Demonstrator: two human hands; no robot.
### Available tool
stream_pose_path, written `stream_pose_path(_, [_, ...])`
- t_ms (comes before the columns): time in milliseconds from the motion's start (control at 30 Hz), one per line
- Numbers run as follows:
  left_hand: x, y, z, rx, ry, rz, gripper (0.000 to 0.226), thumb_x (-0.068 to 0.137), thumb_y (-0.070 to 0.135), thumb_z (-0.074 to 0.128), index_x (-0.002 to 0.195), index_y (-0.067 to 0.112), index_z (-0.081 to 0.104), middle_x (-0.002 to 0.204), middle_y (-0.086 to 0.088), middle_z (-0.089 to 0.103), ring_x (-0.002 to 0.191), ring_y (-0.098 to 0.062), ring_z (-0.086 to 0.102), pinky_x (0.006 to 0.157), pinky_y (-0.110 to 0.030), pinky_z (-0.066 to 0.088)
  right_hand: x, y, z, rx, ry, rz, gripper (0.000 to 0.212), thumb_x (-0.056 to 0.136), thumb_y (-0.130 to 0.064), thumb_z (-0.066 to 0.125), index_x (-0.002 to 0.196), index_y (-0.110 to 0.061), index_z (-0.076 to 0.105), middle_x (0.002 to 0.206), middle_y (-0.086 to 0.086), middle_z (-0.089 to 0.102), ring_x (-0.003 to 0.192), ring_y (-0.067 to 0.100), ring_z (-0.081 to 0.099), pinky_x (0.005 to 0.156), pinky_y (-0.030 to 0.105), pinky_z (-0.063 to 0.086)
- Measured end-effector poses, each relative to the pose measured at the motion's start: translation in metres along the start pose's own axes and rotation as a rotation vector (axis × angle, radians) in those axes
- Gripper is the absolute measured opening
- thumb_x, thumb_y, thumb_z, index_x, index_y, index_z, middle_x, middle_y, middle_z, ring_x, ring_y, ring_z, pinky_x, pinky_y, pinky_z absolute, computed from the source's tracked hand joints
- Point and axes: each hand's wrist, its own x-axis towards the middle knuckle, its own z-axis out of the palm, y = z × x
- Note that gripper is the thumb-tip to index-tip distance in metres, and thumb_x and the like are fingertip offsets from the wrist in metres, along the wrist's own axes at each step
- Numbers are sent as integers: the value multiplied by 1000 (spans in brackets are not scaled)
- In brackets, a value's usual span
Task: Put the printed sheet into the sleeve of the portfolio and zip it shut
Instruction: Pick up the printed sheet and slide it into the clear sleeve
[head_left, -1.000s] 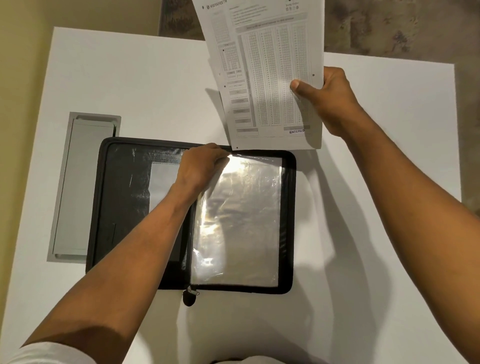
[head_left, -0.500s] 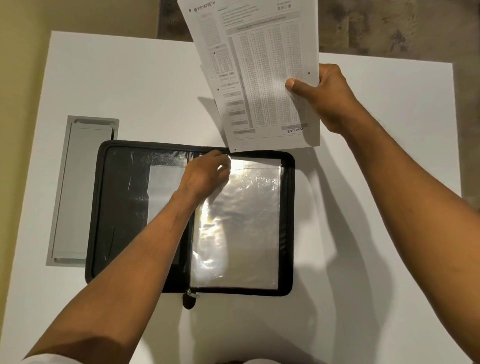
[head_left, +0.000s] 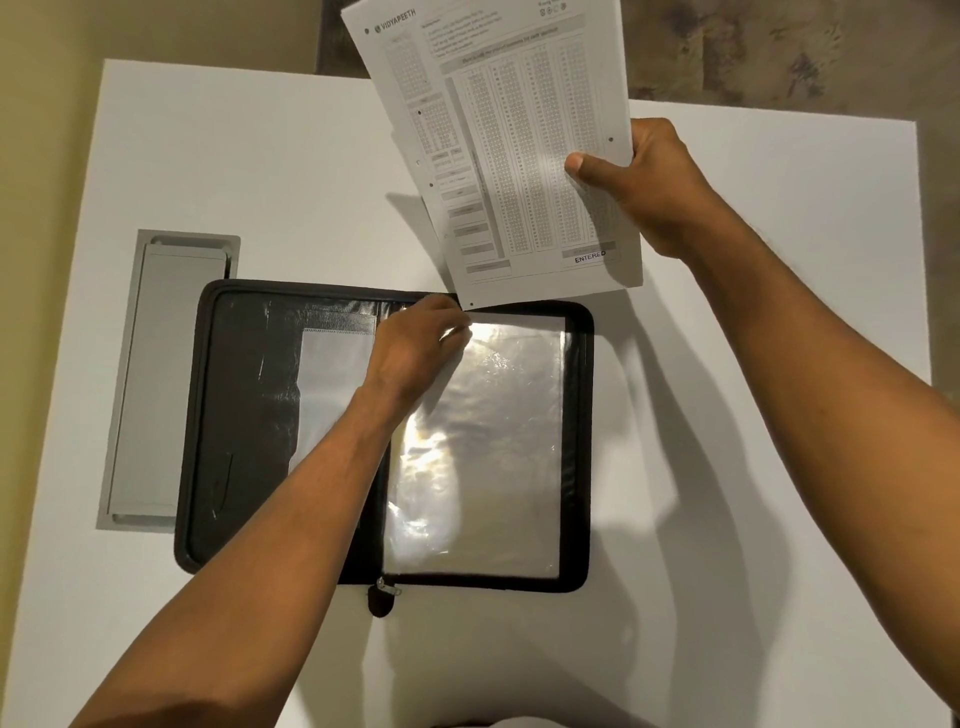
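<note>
Printed sheet (head_left: 509, 156) gripped at its right edge by right hand (head_left: 654, 187), held just beyond open portfolio (head_left: 244, 415) on counter (head_left: 779, 467), long axis slanting down toward sleeve (head_left: 483, 457) mouth. Left hand (head_left: 415, 353) nearer, fingers (head_left: 447, 322) apparently pinching sleeve's top corner; glare obscures the opening.

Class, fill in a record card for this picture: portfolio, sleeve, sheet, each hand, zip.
Portfolio: black zip portfolio, open flat on white table.
Sleeve: clear plastic sleeve, right half.
Sheet: white printed paper sheet, held above the portfolio's far edge, outside the sleeve.
Left hand: pinches sleeve's top edge.
Right hand: grips sheet's right edge.
Zip: undone, puller at near edge.
</note>
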Motion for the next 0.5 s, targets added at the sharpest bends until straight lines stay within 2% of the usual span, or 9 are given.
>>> stream_pose_path(133, [-9,3,-1,9,76,25,7,94,36,72,98,33,77,109,17,55,77,-5,58,67,-25,47,10,-5,1,-3,-27,-33,35,99,-32,70,132,-23,68,126,-9,72,111,11,69,92,32,57])
stream_pose_path(233, [-10,2,1,18,94,39,4,91,33,75,95,32,75,105,16,54,72,-6,57,63,-24,46,20,-9,3,-3,-84,-55,35,98,-30,70,132,-20,69,127,-8,72,112,12,71,98,37,60])
stream_pose_path(333, [-9,1,2,37,103,37,3,90,34,74,93,32,74,100,15,58,75,-7,56,60,-23,42,28,-9,7,-6,-153,-71,36,97,-26,72,131,-14,70,125,-1,74,111,17,73,99,43,61])
stream_pose_path(400, [-9,0,2,42,101,42,3,90,33,73,92,32,75,98,15,59,76,-7,57,58,-19,40,31,-7,11,-5,-189,-68,35,96,-24,73,129,-13,71,123,2,75,109,19,75,97,45,61])
stream_pose_path(500, [-10,0,3,44,88,23,4,92,32,72,90,33,75,94,15,58,76,-5,56,58,-6,30,35,-5,18,-1,-236,-60,33,96,-22,74,127,-12,72,122,4,76,107,21,76,96,48,61])
